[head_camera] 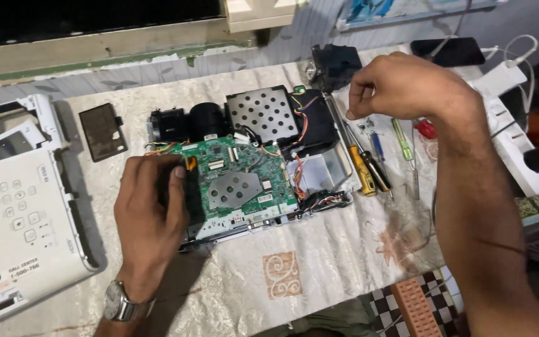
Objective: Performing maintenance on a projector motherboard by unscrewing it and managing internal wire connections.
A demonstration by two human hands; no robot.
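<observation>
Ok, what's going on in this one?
A person has an opened projector chassis on a cloth-covered table, its green circuit board exposed. The left hand grips the chassis at its left edge. The right hand is raised above a row of screwdrivers, fingertips pinched together; whether they hold something is too small to tell. The white top cover lies off to the left.

— What sits in the middle of the surface (319,262)?
— The opened projector chassis (244,168), with the circuit board (238,181) on top.
— And to its left?
— The removed top cover (20,212), with a small flat panel (102,131) between them, further back.
— To its right?
— 2 screwdrivers (366,165) just beside it, the power strip (519,137) beyond them.
</observation>
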